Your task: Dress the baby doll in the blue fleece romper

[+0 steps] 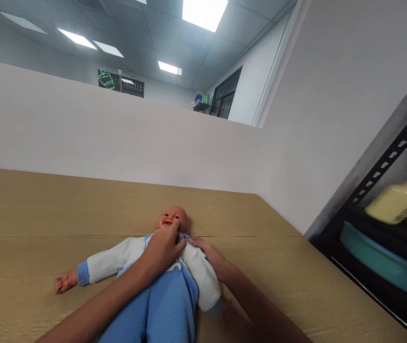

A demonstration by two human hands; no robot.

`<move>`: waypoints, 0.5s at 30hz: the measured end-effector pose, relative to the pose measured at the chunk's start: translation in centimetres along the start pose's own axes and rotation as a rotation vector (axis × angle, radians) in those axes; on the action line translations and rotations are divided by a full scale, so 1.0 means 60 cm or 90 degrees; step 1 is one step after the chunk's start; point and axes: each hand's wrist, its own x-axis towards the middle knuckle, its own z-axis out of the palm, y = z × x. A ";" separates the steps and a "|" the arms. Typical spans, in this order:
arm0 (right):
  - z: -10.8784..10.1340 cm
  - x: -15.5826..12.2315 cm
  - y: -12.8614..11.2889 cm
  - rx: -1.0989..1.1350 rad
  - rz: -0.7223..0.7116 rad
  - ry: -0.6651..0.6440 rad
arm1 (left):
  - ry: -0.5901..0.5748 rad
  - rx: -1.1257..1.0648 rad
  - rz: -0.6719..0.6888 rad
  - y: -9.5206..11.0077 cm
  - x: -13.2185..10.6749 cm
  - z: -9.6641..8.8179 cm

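A baby doll (174,216) lies on its back on the wooden table, its head away from me. It wears a fluffy white top (114,259) with blue cuffs and blue trousers (169,305). My left hand (164,247) is closed at the doll's collar, just below the chin, the thumb pointing up; its other fingertips are partly hidden. At the shoulder on the right side, the fingers of my right hand (212,257) hold the top near the collar. One doll arm stretches out to the left; the other sleeve (201,276) lies under my right hand, its end blurred.
The wooden table (28,205) meets a low white wall (117,143) at the back. Beyond it is a room with ceiling lights. To the right stands a black shelf rack (378,200) with a teal basin (382,262) and yellowish wrapped packs (398,202).
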 end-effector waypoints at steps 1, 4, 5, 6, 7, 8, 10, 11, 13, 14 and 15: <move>-0.011 -0.014 -0.005 -0.018 0.015 -0.014 | -0.006 0.012 -0.001 -0.002 0.000 -0.003; -0.054 -0.063 -0.035 -0.149 0.018 -0.068 | -0.014 0.054 -0.005 -0.007 -0.002 -0.014; -0.070 -0.077 -0.047 -0.264 -0.012 -0.094 | -0.015 0.068 -0.006 -0.008 -0.002 -0.017; -0.084 -0.088 -0.060 -0.363 -0.049 -0.108 | -0.015 0.081 -0.008 -0.009 -0.003 -0.020; -0.097 -0.095 -0.070 -0.453 -0.068 -0.121 | -0.017 0.093 -0.008 -0.010 -0.004 -0.022; -0.108 -0.099 -0.078 -0.532 -0.078 -0.136 | -0.019 0.103 -0.007 -0.010 -0.004 -0.022; -0.121 -0.098 -0.084 -0.630 -0.097 -0.159 | -0.020 0.118 -0.004 -0.007 -0.005 -0.021; -0.124 -0.096 -0.082 -0.662 -0.114 -0.161 | -0.020 0.122 -0.001 -0.006 -0.006 -0.020; -0.125 -0.092 -0.068 -0.709 -0.164 -0.132 | -0.016 0.128 0.007 -0.006 -0.009 -0.021; -0.123 -0.092 -0.059 -0.728 -0.187 -0.101 | -0.006 0.122 0.014 -0.008 -0.012 -0.022; -0.120 -0.094 -0.050 -0.745 -0.208 -0.058 | 0.009 0.103 0.028 -0.013 -0.017 -0.025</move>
